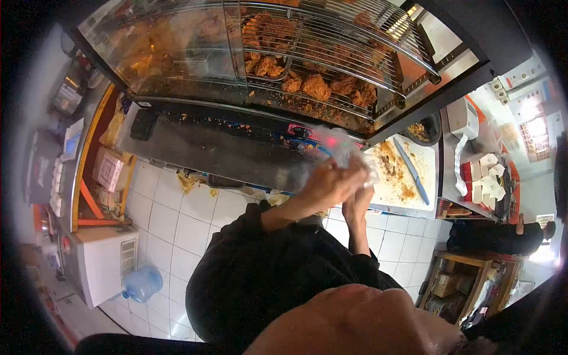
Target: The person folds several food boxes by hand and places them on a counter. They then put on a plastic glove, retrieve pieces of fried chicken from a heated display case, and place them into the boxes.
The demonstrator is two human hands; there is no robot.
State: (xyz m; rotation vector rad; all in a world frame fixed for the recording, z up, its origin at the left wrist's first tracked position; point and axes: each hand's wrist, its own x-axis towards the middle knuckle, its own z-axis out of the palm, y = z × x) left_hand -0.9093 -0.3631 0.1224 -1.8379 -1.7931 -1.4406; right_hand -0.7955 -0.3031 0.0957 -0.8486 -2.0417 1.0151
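Observation:
My left hand (331,184) and my right hand (357,203) meet in front of my body, beside the cutting board. Both have their fingers closed on a crumpled, clear plastic bag (340,142), which is blurred at its top. The bag's contents do not show clearly. Behind it stands a display warmer (248,103) with its glass partly slid aside. Pieces of fried chicken (316,87) lie inside it, some on the wire racks (355,35) and some on the crumb-strewn bottom.
To the right, a knife with a blue handle (423,192) rests on a crumb-covered white cutting board (377,198). Beyond are a dark bowl (421,131) and several white boxes (489,171). A blue water jug (144,284) lies on the tiled floor. Another person (491,238) is at far right.

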